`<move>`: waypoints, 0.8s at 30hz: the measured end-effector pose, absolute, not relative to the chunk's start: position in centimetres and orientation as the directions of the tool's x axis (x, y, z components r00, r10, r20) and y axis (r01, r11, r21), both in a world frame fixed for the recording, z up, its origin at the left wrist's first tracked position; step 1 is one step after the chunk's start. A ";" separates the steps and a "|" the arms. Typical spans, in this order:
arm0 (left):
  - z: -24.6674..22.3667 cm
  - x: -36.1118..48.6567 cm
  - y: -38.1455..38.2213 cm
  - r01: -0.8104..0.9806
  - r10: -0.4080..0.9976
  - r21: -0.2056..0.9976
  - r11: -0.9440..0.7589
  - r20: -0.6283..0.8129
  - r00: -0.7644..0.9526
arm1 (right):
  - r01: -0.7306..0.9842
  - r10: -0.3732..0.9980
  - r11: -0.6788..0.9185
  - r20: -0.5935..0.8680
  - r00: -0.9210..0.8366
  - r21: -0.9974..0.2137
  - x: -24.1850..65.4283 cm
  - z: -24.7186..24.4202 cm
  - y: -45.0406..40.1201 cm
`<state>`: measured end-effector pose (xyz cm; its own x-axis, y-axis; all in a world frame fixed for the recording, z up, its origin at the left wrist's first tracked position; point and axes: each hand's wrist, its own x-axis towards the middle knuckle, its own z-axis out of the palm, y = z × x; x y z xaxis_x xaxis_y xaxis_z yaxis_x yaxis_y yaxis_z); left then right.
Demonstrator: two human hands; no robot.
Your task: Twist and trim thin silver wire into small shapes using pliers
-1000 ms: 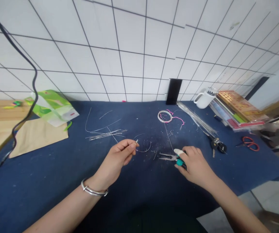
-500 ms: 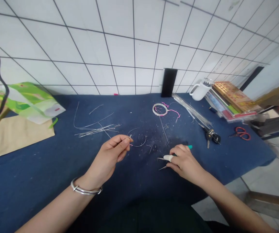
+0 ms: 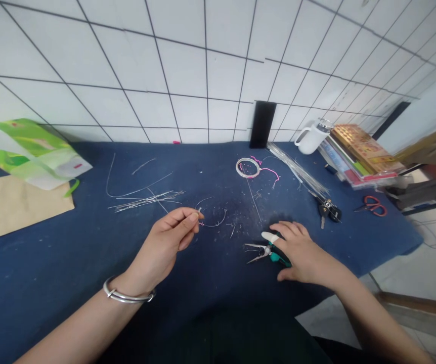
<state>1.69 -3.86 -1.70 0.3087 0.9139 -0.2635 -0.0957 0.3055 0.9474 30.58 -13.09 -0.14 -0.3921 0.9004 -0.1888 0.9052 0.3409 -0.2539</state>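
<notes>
Between thumb and forefinger, my left hand (image 3: 174, 235) pinches a thin wire (image 3: 220, 221) that curves out to the right, with small pink beads near the fingertips. My right hand (image 3: 297, 250) is spread over pliers (image 3: 267, 251) with green and black handles, a white wrap on one finger. The jaws of the pliers stand apart and point left. Part of the handles is hidden under the hand. Short wire scraps (image 3: 232, 230) lie between the hands on the blue cloth (image 3: 70, 283).
Cut wires (image 3: 147, 201) lie at left, near a green bag (image 3: 32, 154) and brown paper (image 3: 16, 205). Behind are a ring dish (image 3: 247, 168), black box (image 3: 263, 124) and wire bundle (image 3: 297, 169). Keys (image 3: 330, 210), scissors (image 3: 373, 205), white mug (image 3: 312, 139) and books (image 3: 365, 151) are at right.
My right hand has opened and moved slightly right, uncovering more of the pliers on the cloth. My left hand keeps its pinch. The whole view has shifted a little.
</notes>
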 end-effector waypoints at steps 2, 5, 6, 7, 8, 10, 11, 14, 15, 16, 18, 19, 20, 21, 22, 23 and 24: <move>-1.9 1.6 -3.8 -0.094 0.914 0.949 0.302 -0.259 0.313 | 0.929 0.909 0.317 -0.218 -0.354 -0.189 30.8 -0.1 -13.9; -2.1 1.5 -3.8 -0.091 0.909 0.948 0.306 -0.263 0.324 | 0.941 0.918 0.300 -0.219 -0.330 -0.159 31.2 -0.1 -14.6; -2.2 1.5 -3.8 -0.091 0.907 0.947 0.308 -0.263 0.328 | 0.943 0.924 0.296 -0.204 -0.323 -0.151 31.5 -0.1 -14.6; -2.2 1.5 -3.8 -0.092 0.907 0.947 0.307 -0.261 0.330 | 0.950 0.935 0.283 -0.180 -0.305 -0.135 31.8 -0.2 -14.6; -2.1 1.5 -3.8 -0.094 0.907 0.948 0.305 -0.258 0.333 | 0.961 0.951 0.256 -0.150 -0.270 -0.105 32.2 -0.4 -14.6; -2.1 1.5 -3.9 -0.102 0.908 0.949 0.299 -0.250 0.337 | 0.985 0.982 0.170 -0.080 -0.171 -0.015 33.2 -1.0 -14.4; -2.0 1.5 -3.9 -0.107 0.908 0.949 0.298 -0.247 0.339 | 0.991 0.991 0.126 -0.046 -0.124 0.033 33.5 -1.3 -14.3; -2.0 1.5 -4.0 -0.114 0.906 0.947 0.301 -0.247 0.344 | 0.991 0.998 0.053 0.039 -0.059 0.126 33.8 -1.8 -14.1; -2.0 1.5 -3.9 -0.115 0.907 0.946 0.302 -0.248 0.342 | 0.991 0.996 0.047 0.066 -0.055 0.126 33.4 -1.8 -14.1; -2.1 1.5 -3.9 -0.115 0.907 0.946 0.302 -0.249 0.339 | 0.993 0.994 0.052 0.086 -0.061 0.107 32.9 -1.7 -14.1; -2.2 1.5 -3.9 -0.115 0.909 0.946 0.302 -0.249 0.334 | 0.993 0.990 0.115 0.079 -0.116 0.026 31.2 -1.6 -14.3; -2.2 1.5 -3.9 -0.115 0.909 0.946 0.302 -0.249 0.333 | 0.984 0.984 0.174 0.053 -0.173 -0.026 30.2 -1.6 -14.3; -2.3 1.5 -3.9 -0.116 0.910 0.946 0.301 -0.249 0.331 | 0.969 0.972 0.236 0.023 -0.235 -0.071 29.2 -1.8 -14.4; -2.3 1.5 -3.9 -0.118 0.911 0.947 0.300 -0.248 0.328 | 0.956 0.960 0.278 0.004 -0.279 -0.097 28.3 -2.1 -14.4; -2.3 1.5 -3.9 -0.120 0.913 0.947 0.299 -0.247 0.326 | 0.949 0.954 0.299 -0.006 -0.301 -0.099 27.5 -2.4 -14.4; -2.4 1.4 -3.9 -0.123 0.914 0.947 0.297 -0.244 0.324 | 0.949 0.952 0.306 -0.004 -0.307 -0.080 27.0 -2.9 -14.4; -2.4 1.4 -3.9 -0.127 0.915 0.947 0.295 -0.241 0.324 | 0.948 0.949 0.315 0.001 -0.316 -0.050 26.6 -3.3 -14.3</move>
<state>1.42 -3.86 -2.39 0.3245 0.9146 -0.2414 -0.1271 0.2951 0.9470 26.61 -14.32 -3.31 -0.3158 0.9488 0.0012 0.9476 0.3155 -0.0499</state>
